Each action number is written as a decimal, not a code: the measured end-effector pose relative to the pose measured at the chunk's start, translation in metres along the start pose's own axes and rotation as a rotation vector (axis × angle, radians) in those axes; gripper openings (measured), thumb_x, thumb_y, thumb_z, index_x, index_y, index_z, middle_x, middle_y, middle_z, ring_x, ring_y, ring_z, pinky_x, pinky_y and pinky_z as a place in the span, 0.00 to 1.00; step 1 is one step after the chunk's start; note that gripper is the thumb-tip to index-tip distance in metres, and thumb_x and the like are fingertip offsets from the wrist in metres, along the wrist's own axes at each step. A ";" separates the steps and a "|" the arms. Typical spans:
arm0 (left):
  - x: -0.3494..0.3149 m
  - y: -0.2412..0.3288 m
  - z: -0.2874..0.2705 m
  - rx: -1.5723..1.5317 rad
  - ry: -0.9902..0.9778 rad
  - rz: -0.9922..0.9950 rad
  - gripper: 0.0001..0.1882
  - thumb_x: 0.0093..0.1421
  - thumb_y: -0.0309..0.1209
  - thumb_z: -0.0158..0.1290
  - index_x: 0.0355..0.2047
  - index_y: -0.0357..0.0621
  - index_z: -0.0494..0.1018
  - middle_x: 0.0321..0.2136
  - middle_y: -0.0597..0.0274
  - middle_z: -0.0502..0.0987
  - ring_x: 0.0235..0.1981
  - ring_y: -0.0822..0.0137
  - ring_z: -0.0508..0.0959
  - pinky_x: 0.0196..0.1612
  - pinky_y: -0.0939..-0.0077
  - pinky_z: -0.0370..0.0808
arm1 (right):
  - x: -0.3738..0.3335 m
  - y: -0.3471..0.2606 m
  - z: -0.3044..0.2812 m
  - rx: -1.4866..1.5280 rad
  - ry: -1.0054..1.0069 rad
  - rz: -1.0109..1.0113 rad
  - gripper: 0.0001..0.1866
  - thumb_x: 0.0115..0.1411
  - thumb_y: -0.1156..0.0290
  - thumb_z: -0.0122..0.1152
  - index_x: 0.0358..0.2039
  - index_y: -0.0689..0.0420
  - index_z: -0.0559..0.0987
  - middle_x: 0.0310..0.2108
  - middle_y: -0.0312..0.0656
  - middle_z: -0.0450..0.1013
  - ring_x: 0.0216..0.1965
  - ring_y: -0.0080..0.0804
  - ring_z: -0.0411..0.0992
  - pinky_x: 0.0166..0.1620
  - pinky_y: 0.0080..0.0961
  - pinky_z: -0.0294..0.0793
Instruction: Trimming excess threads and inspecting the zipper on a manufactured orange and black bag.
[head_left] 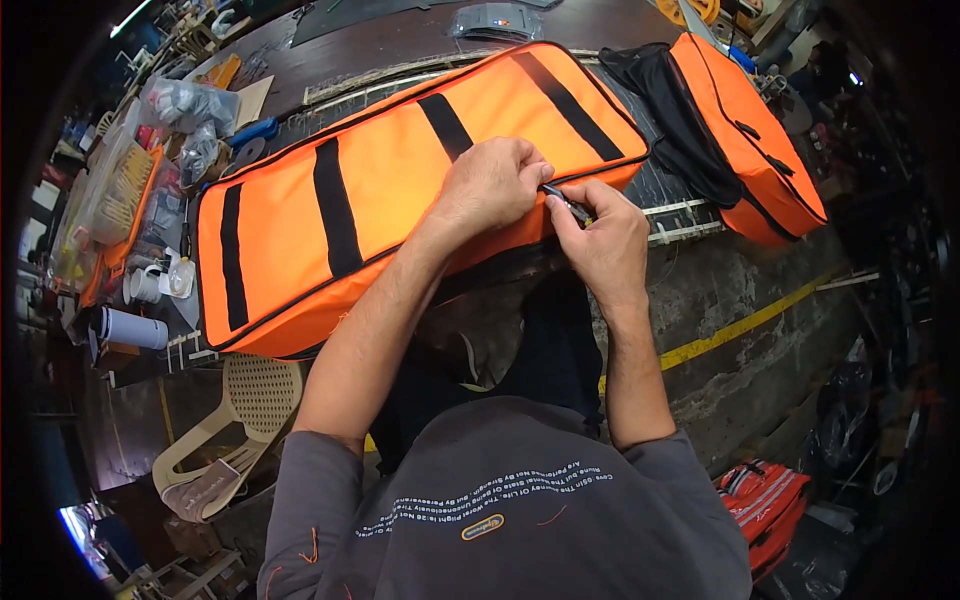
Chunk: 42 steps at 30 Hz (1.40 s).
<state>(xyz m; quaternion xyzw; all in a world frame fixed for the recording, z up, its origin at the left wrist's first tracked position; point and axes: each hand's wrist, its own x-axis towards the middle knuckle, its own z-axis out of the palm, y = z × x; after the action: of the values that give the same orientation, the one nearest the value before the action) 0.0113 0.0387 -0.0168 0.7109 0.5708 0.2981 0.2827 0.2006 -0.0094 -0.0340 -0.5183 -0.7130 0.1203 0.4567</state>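
Long bag (400, 190): lay across the workbench (400, 40).
Second bag (745, 140): stood right of it.
Hands (495, 185) (605, 240): met at its near edge.

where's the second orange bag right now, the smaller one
In the head view the second orange bag lies at the upper right of the worktable, just right of the long orange bag that both hands work on, with its black lining spilling out.

There were two orange bags (400, 170) (750, 130), one plastic chair (240, 420), one white cylinder (130, 328), and two hands (495, 180) (605, 240).
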 end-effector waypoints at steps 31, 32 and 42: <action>0.008 0.011 0.011 -0.023 0.217 0.320 0.11 0.72 0.37 0.64 0.45 0.42 0.87 0.38 0.54 0.87 0.41 0.48 0.88 0.46 0.55 0.83 | -0.002 0.016 -0.023 -0.049 0.067 0.081 0.12 0.64 0.67 0.80 0.41 0.62 0.90 0.36 0.49 0.88 0.36 0.41 0.87 0.42 0.36 0.83; 0.005 0.013 0.010 0.042 0.207 0.342 0.11 0.71 0.37 0.65 0.45 0.43 0.87 0.38 0.54 0.87 0.41 0.49 0.88 0.46 0.55 0.83 | -0.002 0.015 -0.025 -0.049 0.054 0.106 0.12 0.64 0.65 0.80 0.40 0.61 0.89 0.36 0.50 0.88 0.37 0.46 0.87 0.43 0.40 0.83; -0.006 0.014 0.038 0.251 0.282 0.265 0.11 0.71 0.38 0.65 0.38 0.44 0.87 0.38 0.53 0.87 0.39 0.46 0.89 0.43 0.51 0.85 | -0.011 0.015 -0.046 -0.076 0.034 0.189 0.11 0.64 0.67 0.79 0.39 0.61 0.89 0.36 0.51 0.87 0.38 0.52 0.87 0.43 0.43 0.83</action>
<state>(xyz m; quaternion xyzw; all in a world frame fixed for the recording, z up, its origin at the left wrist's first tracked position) 0.0479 0.0282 -0.0322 0.7606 0.5390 0.3554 0.0680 0.2466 -0.0259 -0.0239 -0.6024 -0.6570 0.1268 0.4353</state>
